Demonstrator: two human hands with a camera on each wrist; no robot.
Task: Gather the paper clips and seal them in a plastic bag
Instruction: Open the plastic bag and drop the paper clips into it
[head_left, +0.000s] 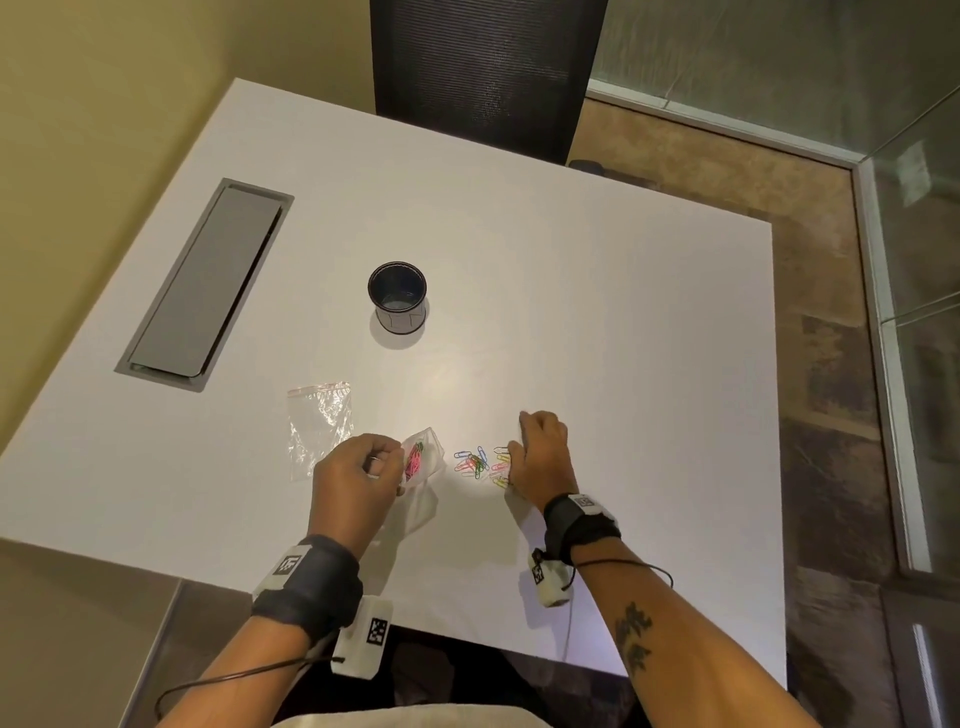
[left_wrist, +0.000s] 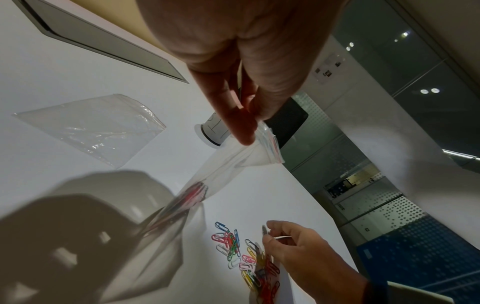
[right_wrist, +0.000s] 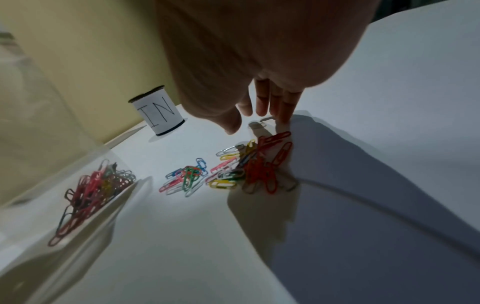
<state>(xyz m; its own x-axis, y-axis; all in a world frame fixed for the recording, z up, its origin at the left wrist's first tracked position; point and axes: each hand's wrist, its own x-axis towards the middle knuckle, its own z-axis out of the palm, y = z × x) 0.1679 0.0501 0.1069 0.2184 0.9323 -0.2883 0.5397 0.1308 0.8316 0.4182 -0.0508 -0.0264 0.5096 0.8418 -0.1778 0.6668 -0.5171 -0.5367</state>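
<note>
A: Two plastic bags are showing on the white table (head_left: 571, 312). The left hand (head_left: 358, 475) is pinching the mouth edge of the small zip bag (head_left: 423, 457) between thumb and fingers, and that bag is hanging tilted, its lower end on the tabletop, with a bunch of mostly red and pink clips (right_wrist: 88, 191) sitting at its bottom.

B: Where is the bag lying relative to the black cup (head_left: 397, 297)?

A: It is sitting on the near side of the cup, towards the person. The empty second bag (head_left: 319, 426) is lying flat, also nearer than the cup and off to its left.

B: And the loose paper clips (head_left: 480, 462)?

A: They are lying in a coloured scatter nearer than the cup and to its right, just beside the held bag. The right hand (head_left: 540, 454) is reaching down at the far right edge of that pile, its fingers straight and pointing at the table, fingertips (right_wrist: 284, 117) touching the surface beside the red clips. Whether it is gripping a clip cannot be told.

B: Anything else near the cup?

A: A grey cable hatch (head_left: 208, 280) is sitting to its left, and a dark chair (head_left: 483, 67) is standing beyond it.
</note>
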